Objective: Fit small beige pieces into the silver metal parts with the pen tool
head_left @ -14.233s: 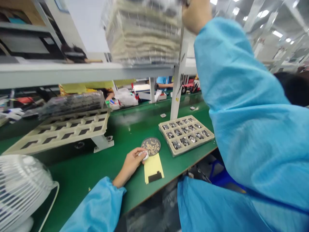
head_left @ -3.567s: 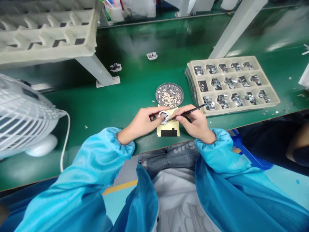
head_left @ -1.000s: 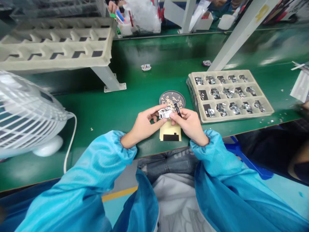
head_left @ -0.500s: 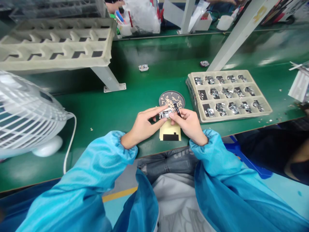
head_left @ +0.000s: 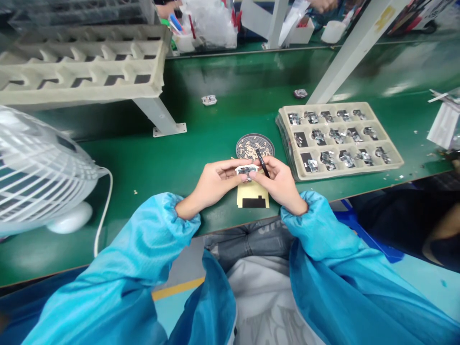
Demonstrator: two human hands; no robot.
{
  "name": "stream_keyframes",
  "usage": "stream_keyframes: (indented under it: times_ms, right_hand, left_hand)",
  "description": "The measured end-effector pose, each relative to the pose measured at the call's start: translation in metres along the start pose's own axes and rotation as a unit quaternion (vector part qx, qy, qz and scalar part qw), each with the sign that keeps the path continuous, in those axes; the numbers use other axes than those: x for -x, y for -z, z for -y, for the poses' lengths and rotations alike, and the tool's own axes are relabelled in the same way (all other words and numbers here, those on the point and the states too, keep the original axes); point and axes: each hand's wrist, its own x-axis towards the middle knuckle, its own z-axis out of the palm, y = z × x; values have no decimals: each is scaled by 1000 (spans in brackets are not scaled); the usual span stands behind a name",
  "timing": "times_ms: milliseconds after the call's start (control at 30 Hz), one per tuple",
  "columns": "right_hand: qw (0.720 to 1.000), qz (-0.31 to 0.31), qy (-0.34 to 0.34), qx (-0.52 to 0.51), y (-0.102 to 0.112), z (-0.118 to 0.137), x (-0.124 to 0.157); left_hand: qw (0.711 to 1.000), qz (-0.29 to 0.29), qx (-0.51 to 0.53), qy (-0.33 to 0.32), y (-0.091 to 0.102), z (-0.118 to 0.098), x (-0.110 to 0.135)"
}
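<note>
Between both hands is a small white-and-silver electronic part (head_left: 246, 169), held level above the bench. My left hand (head_left: 214, 182) is closed on its left side, thumb in front and fingers behind. My right hand (head_left: 282, 186) grips black tweezers (head_left: 263, 164), which slant up and to the left, and its thumb presses the part's front right edge. Just beyond the fingers lies a round grey mesh dish (head_left: 237, 149) with many tiny beige pieces (head_left: 252, 145) in it. Beneath the hands is a yellow sheet (head_left: 247, 192) carrying a black strip (head_left: 253, 203).
A compartment tray (head_left: 343, 175) of small metal assemblies sits at right. Two similar parts (head_left: 209, 100) (head_left: 300, 93) lie farther back. On the left stand a white fan (head_left: 43, 177) and a raised moulded tray (head_left: 82, 93). A slanted post (head_left: 354, 52) rises behind the right tray.
The part has tilted in my fingers, and both thumbs now meet at its front edge. My right fingers have moved behind it, with the tweezers still in that hand.
</note>
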Motion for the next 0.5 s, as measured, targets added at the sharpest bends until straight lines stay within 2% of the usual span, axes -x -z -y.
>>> stream_keyframes:
  times_ms: [133, 300, 500]
  right_hand:
    - [1000, 5, -6, 23, 2, 1, 1]
    - [996, -28, 11, 80, 0, 3, 3]
    - [995, -31, 6, 91, -5, 0, 7]
  left_hand:
    - [1000, -11, -21, 2, -1, 5, 1]
    - [990, -36, -134, 30, -4, 9, 4]
    - [988, -83, -127, 31, -11, 1, 8]
